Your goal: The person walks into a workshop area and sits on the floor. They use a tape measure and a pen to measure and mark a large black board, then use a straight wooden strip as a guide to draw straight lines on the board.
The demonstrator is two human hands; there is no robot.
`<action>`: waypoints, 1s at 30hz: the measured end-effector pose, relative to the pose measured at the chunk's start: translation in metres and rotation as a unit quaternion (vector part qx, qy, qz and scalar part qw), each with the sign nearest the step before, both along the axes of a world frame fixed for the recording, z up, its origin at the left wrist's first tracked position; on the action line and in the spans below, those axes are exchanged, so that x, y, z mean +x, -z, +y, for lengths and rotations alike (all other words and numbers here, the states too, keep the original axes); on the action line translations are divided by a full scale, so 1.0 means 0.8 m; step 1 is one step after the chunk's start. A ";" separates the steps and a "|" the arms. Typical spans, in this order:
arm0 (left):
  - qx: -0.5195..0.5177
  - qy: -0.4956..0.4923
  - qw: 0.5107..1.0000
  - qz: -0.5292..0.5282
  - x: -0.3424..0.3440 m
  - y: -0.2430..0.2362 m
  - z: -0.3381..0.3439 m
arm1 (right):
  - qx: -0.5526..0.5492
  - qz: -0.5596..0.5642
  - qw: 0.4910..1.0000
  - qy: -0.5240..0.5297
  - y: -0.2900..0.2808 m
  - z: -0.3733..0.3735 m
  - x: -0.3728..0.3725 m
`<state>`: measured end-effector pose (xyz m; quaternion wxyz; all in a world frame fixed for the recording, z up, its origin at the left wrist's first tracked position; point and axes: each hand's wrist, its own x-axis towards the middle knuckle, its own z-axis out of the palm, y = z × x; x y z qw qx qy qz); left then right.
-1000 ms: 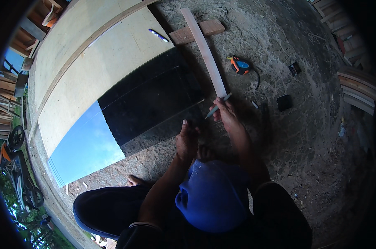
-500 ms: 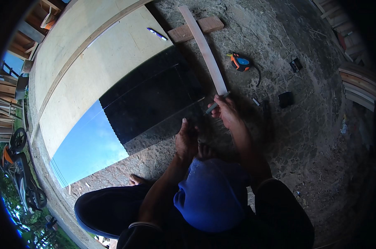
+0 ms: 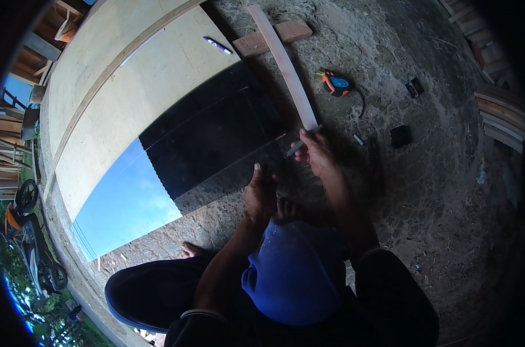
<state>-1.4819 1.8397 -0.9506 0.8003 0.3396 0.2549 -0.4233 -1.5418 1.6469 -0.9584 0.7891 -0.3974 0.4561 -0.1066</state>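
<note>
My right hand (image 3: 317, 155) is closed around a slim grey pen-shaped tool (image 3: 297, 148), beside the near end of a pale wooden strip (image 3: 287, 72). Left of it, my left hand (image 3: 260, 194) has its thumb up and its other fingers curled; what they hold, if anything, is hidden. In front of both hands lies a shiny sheet of mirror or glass (image 3: 132, 199), reflecting blue sky on one part and a dark shape on the other. Thin straight lines show across its dark part. The sheet rests on a pale board (image 3: 141, 75).
A purple and white pen (image 3: 217, 45) lies on the board. On the rough ground are an orange and black tape measure (image 3: 335, 84), a wood block (image 3: 297, 31), a small white stick (image 3: 358, 139) and a black square piece (image 3: 399, 136). A motorcycle (image 3: 34, 243) stands far left.
My right hand and the grey tool stay almost in place, with a very slight shift. The whole view drifts a little; nothing is taken hold of or let go.
</note>
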 end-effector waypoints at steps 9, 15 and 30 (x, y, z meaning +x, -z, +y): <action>-0.003 -0.001 1.000 0.007 0.003 -0.002 -0.001 | 0.008 -0.007 1.000 -0.001 -0.003 0.003 0.003; 0.000 0.000 1.000 0.001 0.000 -0.002 -0.002 | -0.017 0.006 1.000 0.004 0.004 -0.003 0.002; -0.003 0.044 0.999 0.029 -0.001 0.020 0.004 | -0.095 -0.009 0.988 -0.120 -0.007 0.043 -0.013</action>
